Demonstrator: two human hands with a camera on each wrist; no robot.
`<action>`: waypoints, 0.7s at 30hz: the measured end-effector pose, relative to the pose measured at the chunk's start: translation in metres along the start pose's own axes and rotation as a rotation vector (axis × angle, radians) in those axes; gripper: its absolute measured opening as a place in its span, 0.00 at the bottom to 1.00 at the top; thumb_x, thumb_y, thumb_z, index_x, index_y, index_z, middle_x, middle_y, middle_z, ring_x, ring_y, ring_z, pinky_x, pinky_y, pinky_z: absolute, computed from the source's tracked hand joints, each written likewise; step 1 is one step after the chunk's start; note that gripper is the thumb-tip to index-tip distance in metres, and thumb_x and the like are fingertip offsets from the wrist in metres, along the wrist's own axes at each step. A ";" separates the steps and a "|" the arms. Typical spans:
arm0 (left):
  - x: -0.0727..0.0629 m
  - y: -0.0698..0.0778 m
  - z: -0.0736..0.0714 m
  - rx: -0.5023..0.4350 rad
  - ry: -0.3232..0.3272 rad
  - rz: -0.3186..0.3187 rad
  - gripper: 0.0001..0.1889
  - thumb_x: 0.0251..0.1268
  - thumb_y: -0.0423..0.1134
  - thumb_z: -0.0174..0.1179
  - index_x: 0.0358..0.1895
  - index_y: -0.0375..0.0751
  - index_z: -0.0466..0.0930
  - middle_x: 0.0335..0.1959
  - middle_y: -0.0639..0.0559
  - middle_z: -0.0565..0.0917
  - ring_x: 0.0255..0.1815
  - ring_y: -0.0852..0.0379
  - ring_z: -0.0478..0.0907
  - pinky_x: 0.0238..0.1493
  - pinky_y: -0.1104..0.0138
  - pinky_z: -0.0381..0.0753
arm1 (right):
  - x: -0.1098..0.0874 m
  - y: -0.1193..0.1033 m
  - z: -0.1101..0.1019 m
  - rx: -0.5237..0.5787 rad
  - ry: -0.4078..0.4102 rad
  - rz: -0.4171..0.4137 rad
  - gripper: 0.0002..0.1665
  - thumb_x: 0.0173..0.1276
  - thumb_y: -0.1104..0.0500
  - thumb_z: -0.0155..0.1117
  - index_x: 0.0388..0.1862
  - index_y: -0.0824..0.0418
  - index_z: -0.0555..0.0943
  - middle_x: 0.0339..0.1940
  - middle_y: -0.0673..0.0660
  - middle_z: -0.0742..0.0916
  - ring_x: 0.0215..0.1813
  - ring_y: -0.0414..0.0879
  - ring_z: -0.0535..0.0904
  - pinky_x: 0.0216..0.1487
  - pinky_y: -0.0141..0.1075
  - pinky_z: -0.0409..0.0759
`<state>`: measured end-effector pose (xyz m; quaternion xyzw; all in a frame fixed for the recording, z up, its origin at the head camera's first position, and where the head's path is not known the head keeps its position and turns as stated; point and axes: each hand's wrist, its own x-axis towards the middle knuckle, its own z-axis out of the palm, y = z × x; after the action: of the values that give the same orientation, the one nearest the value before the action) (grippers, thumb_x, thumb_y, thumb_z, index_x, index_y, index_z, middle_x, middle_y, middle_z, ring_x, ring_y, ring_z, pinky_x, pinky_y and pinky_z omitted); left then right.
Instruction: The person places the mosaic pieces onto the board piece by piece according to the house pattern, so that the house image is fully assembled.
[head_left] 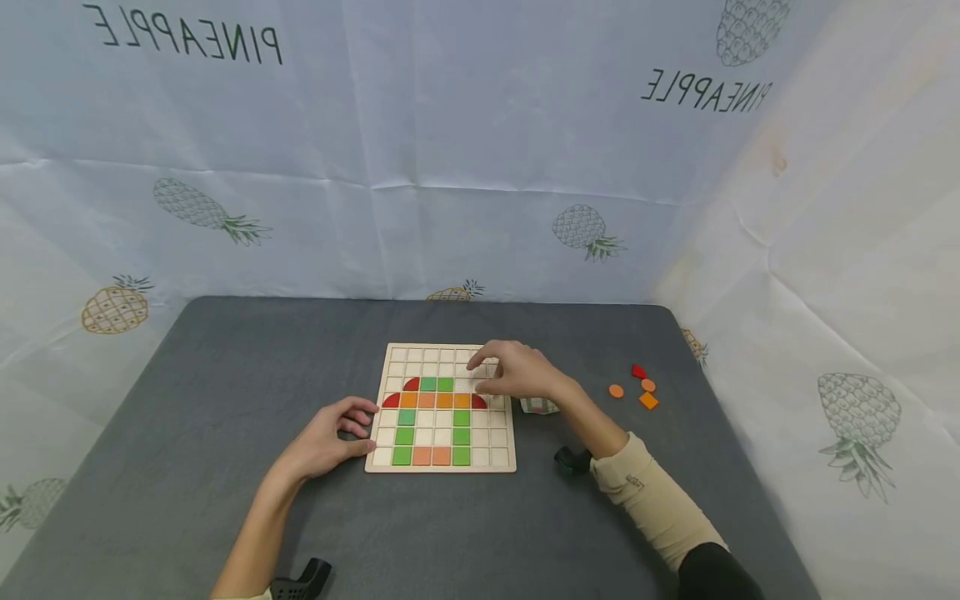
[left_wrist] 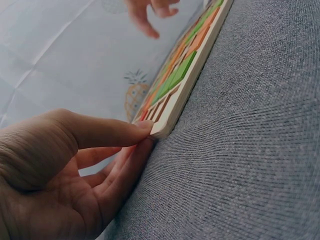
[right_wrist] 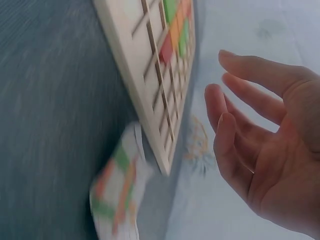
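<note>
A wooden grid board [head_left: 495, 457] lies on the grey table, with red rounded pieces and green, orange and salmon squares set in its cells. At the board's left edge my left hand [head_left: 327, 435] holds on. In the left wrist view, the left thumb lies on the board's rim [left_wrist: 172, 112] near a corner, with the fingers against its side and partly hidden. Over the board's upper right cells hovers my right hand [head_left: 522, 371], its fingers loosely bent and spread. Nothing shows between those fingers in the right wrist view, where the hand [right_wrist: 270, 130] is apart from the board.
A patterned card [head_left: 539, 406] lies by the board's right edge, below the right forearm. Farther right are two orange discs [head_left: 616, 390], a red piece [head_left: 638, 371] and an orange square [head_left: 648, 401]. Behind the table hangs a pineapple-print cloth [head_left: 420, 233].
</note>
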<state>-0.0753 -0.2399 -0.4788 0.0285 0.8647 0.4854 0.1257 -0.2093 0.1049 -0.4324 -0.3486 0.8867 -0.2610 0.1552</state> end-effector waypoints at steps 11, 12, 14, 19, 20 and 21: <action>0.000 0.000 0.000 -0.005 -0.007 -0.003 0.28 0.64 0.31 0.77 0.65 0.34 0.78 0.52 0.41 0.80 0.47 0.53 0.79 0.46 0.69 0.80 | -0.068 0.037 -0.044 0.038 0.126 0.098 0.24 0.72 0.54 0.77 0.64 0.59 0.87 0.56 0.63 0.90 0.31 0.40 0.84 0.31 0.36 0.79; 0.000 0.000 0.000 -0.006 -0.007 -0.005 0.28 0.64 0.31 0.77 0.65 0.34 0.78 0.52 0.41 0.80 0.47 0.53 0.79 0.46 0.70 0.80 | -0.075 0.041 -0.047 0.035 0.138 0.105 0.24 0.72 0.54 0.77 0.64 0.59 0.87 0.57 0.63 0.89 0.32 0.39 0.83 0.31 0.35 0.79; 0.000 0.000 0.000 -0.007 -0.007 -0.005 0.28 0.64 0.31 0.77 0.65 0.34 0.78 0.52 0.41 0.80 0.47 0.53 0.79 0.46 0.70 0.80 | -0.087 0.050 -0.052 0.035 0.160 0.119 0.23 0.73 0.55 0.77 0.64 0.60 0.87 0.56 0.64 0.89 0.32 0.39 0.82 0.32 0.35 0.79; 0.000 -0.001 0.000 -0.011 -0.008 -0.007 0.28 0.64 0.32 0.77 0.66 0.34 0.78 0.52 0.41 0.80 0.46 0.53 0.80 0.46 0.69 0.80 | -0.113 0.070 -0.063 0.083 0.177 0.160 0.24 0.74 0.56 0.76 0.65 0.63 0.86 0.39 0.65 0.91 0.22 0.40 0.78 0.28 0.35 0.76; 0.001 -0.001 0.000 -0.012 -0.009 -0.007 0.28 0.64 0.32 0.77 0.66 0.34 0.78 0.52 0.41 0.80 0.46 0.53 0.79 0.46 0.69 0.80 | -0.118 0.073 -0.065 0.093 0.179 0.167 0.24 0.74 0.56 0.76 0.65 0.62 0.85 0.35 0.65 0.91 0.21 0.39 0.78 0.27 0.35 0.76; 0.001 -0.001 0.000 -0.013 -0.011 -0.006 0.28 0.64 0.32 0.77 0.66 0.34 0.78 0.52 0.41 0.80 0.46 0.53 0.80 0.46 0.69 0.80 | -0.123 0.077 -0.066 0.108 0.179 0.173 0.24 0.74 0.56 0.76 0.65 0.63 0.85 0.31 0.65 0.91 0.19 0.40 0.76 0.24 0.35 0.74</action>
<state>-0.0757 -0.2399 -0.4799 0.0275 0.8609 0.4905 0.1321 -0.1942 0.2622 -0.4112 -0.2371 0.9085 -0.3240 0.1161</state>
